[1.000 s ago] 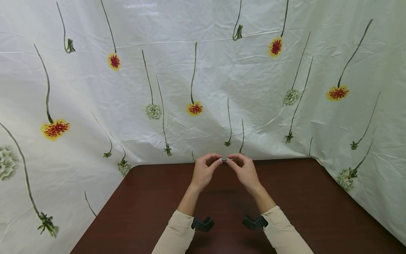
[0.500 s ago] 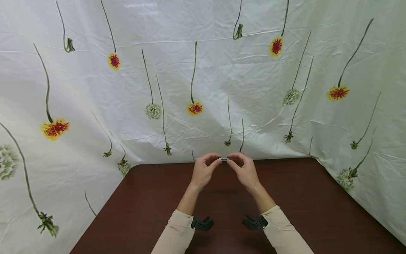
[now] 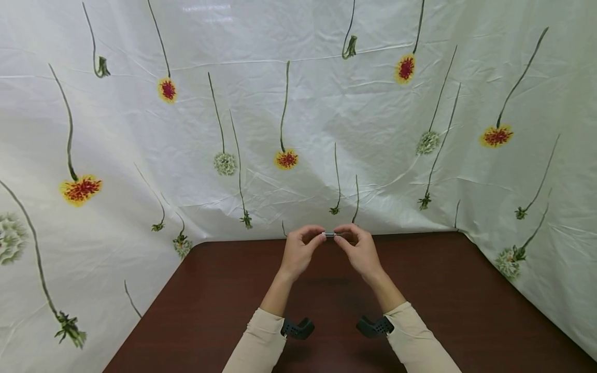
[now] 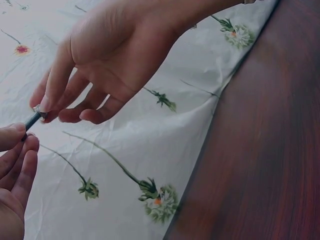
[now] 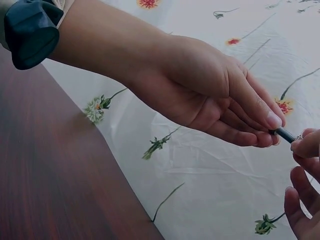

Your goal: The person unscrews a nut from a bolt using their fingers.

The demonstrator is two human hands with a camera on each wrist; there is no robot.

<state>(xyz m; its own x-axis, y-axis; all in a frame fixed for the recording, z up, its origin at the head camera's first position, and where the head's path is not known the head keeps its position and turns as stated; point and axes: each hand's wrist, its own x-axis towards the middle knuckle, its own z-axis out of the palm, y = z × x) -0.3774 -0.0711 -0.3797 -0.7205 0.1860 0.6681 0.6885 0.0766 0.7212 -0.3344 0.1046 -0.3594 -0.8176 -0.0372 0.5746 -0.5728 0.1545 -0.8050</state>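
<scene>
A small threaded bolt [image 3: 329, 234] is held level between both hands, above the far part of the table. My left hand [image 3: 298, 252] pinches its left, dark end between thumb and fingers. The right hand [image 3: 364, 252] pinches the other end, where something shiny shows between the fingertips. In the left wrist view, the grey thread of the bolt [image 4: 32, 120] is bare between the two sets of fingertips. Seen from the right wrist, the same short length of bolt [image 5: 285, 134] shows, with both its ends mostly covered by fingers.
Underneath is a dark reddish-brown table [image 3: 224, 300]. A white cloth printed with flowers [image 3: 317, 114] hangs behind it and along both sides, meeting the table's far edge. Black wrist bands [image 3: 298, 329] stick inward from both forearms.
</scene>
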